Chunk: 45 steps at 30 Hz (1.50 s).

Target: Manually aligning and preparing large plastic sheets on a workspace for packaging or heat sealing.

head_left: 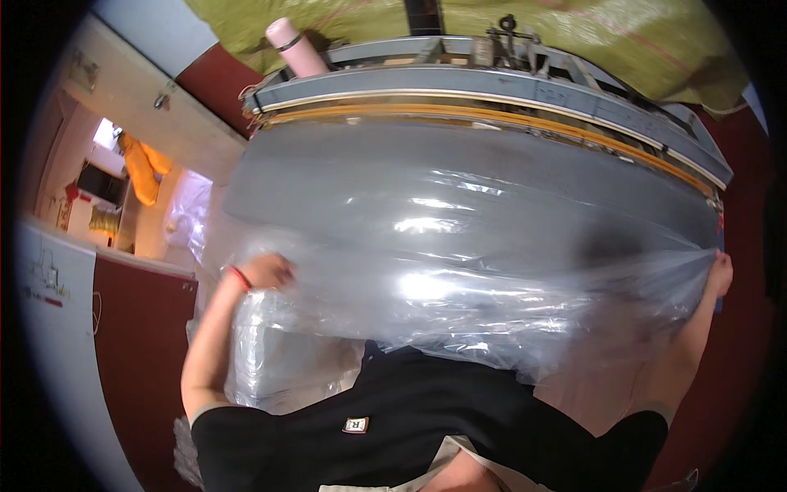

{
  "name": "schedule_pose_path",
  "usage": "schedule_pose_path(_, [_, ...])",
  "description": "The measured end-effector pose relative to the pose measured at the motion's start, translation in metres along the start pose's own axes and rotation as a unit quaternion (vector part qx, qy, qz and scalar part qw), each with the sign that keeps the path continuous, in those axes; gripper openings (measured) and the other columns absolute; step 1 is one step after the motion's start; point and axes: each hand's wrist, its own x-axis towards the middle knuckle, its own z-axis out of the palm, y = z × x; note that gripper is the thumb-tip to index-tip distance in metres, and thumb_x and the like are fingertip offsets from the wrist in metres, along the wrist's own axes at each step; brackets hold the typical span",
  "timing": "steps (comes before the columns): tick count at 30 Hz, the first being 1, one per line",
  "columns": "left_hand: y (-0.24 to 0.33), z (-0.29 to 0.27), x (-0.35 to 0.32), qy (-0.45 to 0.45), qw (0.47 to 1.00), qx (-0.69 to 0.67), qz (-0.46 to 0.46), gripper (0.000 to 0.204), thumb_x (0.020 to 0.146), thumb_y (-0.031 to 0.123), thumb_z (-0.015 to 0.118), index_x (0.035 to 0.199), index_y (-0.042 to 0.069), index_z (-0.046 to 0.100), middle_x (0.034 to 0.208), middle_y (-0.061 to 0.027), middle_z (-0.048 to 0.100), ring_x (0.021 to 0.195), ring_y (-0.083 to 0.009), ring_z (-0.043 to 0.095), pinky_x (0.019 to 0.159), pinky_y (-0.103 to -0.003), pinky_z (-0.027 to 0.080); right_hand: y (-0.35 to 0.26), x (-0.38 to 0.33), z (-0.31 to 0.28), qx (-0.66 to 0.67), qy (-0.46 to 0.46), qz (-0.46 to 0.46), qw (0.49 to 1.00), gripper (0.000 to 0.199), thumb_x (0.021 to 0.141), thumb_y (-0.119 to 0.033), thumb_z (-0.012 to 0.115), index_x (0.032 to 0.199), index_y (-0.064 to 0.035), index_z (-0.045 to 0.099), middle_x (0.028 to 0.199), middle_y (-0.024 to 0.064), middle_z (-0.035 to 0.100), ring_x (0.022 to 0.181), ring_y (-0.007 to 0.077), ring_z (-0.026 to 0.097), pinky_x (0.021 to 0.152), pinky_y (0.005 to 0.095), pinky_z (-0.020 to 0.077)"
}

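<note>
A wide sheet of clear plastic film (426, 287) lies wrinkled and shiny over a grey tabletop (393, 156) in front of me. At the right end, my right hand (721, 275) is closed on the film's edge, and taut creases fan out from it. Toward the left end, my left hand (269, 271), a red band at its wrist, has its fingers curled at the film; they are slightly blurred. The near part of the sheet hangs against my body. Along the far side of the tabletop runs a long grey metal machine frame (459, 78) with an orange-yellow strip (492, 119).
A pink bottle (297, 51) stands by the frame's left end. Below my left hand is a plastic-wrapped block or stack (254, 353). An open door (156, 90) shows another room on the left. Green woven sheeting (656, 41) covers something behind the frame.
</note>
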Motion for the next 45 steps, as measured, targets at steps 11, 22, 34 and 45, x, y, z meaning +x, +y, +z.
schedule_pose_path(11, [0.089,-0.061,0.056,0.447,0.878,0.147,0.088,0.041,0.08,0.017,0.056,0.118,0.003,0.048,0.131,-0.0109,0.041,0.126,-0.0289,0.03,0.099,-0.039,0.029,-0.004,-0.003,-0.011,-0.021,-0.01,0.021,1.0,0.033,0.083,-0.042,0.046,0.099,-0.017,0.059,0.098,0.0098,0.061,0.09,0.033,0.057,0.071,0.0417,0.044])
schedule_pose_path(22, [0.027,-0.065,0.125,0.509,0.859,0.047,-0.002,0.018,0.077,0.017,0.056,0.087,0.002,0.06,0.095,-0.0136,0.059,0.091,-0.0315,0.053,0.078,-0.039,0.042,0.062,0.028,0.013,0.396,-0.033,0.041,0.917,0.036,0.08,-0.032,0.06,0.101,-0.0035,0.06,0.095,0.0076,0.063,0.085,0.0178,0.058,0.077,0.0289,0.0437])
schedule_pose_path(34, [0.044,-0.089,0.168,0.624,0.779,-0.054,0.012,0.009,0.08,0.01,0.053,0.083,0.002,0.05,0.075,-0.0137,0.053,0.075,-0.0295,0.051,0.066,-0.035,0.042,0.117,0.062,-0.068,0.575,-0.237,0.042,0.782,0.033,0.088,-0.026,0.047,0.101,0.0011,0.06,0.099,0.0068,0.06,0.088,0.0154,0.055,0.081,0.0265,0.0423])
schedule_pose_path(45, [-0.131,-0.14,0.252,0.715,0.616,-0.321,-0.077,0.018,0.085,0.017,0.049,0.071,0.007,0.048,0.06,0.0032,0.043,0.054,-0.0055,0.038,0.05,-0.02,0.033,-0.115,0.026,0.067,0.516,0.062,-0.029,0.854,0.018,0.081,-0.022,0.059,0.081,-0.004,0.056,0.063,-0.0009,0.052,0.06,0.0079,0.047,0.053,0.0227,0.0382])
